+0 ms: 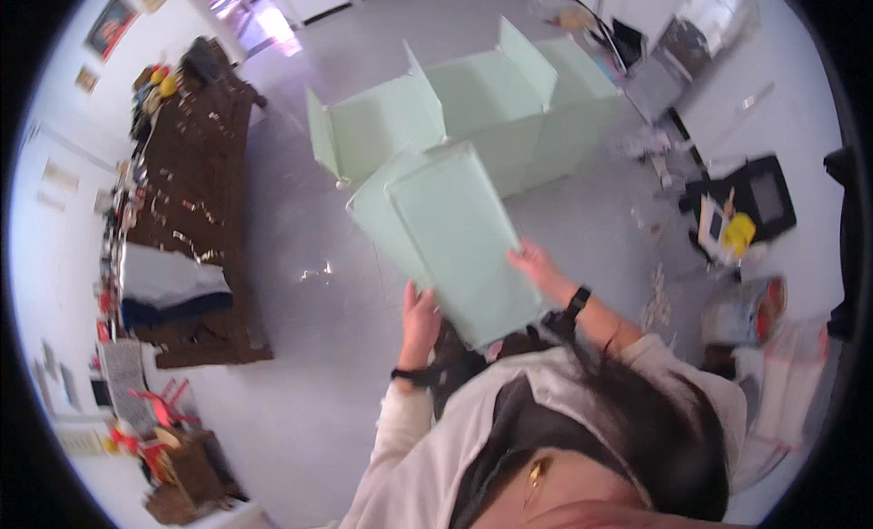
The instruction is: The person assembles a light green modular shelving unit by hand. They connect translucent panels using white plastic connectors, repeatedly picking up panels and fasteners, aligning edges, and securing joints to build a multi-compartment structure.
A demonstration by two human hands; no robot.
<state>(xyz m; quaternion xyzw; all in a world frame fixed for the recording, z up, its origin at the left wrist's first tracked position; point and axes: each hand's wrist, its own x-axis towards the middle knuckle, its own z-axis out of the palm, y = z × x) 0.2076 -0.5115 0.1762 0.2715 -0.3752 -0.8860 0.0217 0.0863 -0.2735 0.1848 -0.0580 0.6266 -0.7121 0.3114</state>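
In front of me is a flat, pale green rectangular panel (459, 243), tilted, with a raised rim along its edges. A second pale green panel (377, 213) fans out behind it to the left, partly hidden. My right hand (541, 267) grips the front panel's right edge, thumb on its face. Lower down, my left hand (420, 322) is closed at the panels' left edge; which of the two it holds is hard to tell. Beyond them, a long pale green cube-shelf frame (491, 134) lies on the floor, with upright dividers between its compartments.
A dark brown wooden bench (195, 184) runs along the left wall, a folded cloth (173, 284) on it. To the right stand a black chair (764, 202) with a yellow object and a clear tub (737, 313). Small scraps (318, 273) lie on the grey floor.
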